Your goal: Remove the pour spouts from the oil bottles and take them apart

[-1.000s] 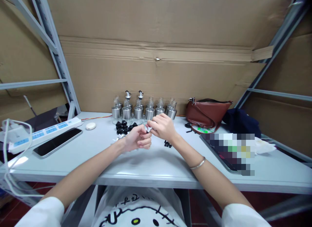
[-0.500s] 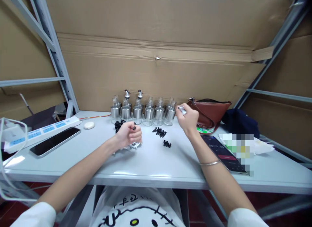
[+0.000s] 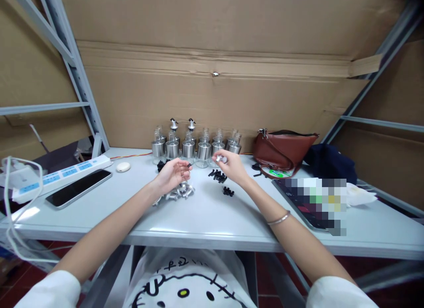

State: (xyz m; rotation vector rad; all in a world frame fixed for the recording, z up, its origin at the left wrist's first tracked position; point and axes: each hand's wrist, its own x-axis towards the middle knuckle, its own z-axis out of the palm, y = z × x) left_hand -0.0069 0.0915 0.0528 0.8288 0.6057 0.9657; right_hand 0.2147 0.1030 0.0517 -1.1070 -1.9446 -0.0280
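Observation:
My left hand [image 3: 172, 174] hovers palm up over a heap of small silver spout parts [image 3: 179, 192] and pinches a small black stopper [image 3: 189, 165] between thumb and fingers. My right hand [image 3: 230, 166] is raised just in front of the row of glass and steel dispenser bottles [image 3: 195, 145] and pinches a small silver spout [image 3: 219, 158]. Two bottles at the back left carry fitted pourers. Loose black stoppers [image 3: 217, 176] lie on the white table [image 3: 212, 211] between my hands, and another cluster [image 3: 228, 192] lies nearer me.
A phone [image 3: 78, 188], a white power strip [image 3: 59, 175] with cables and a small white oval case [image 3: 123, 167] lie at the left. A brown bag [image 3: 283, 148], a dark cloth [image 3: 331, 164] and a tablet [image 3: 306, 202] sit at the right. Cardboard lines the back.
My right hand came back from the right end of the bottle row toward the middle, holding a silver spout. My left hand opened from a fist and lifted slightly, showing a black stopper.

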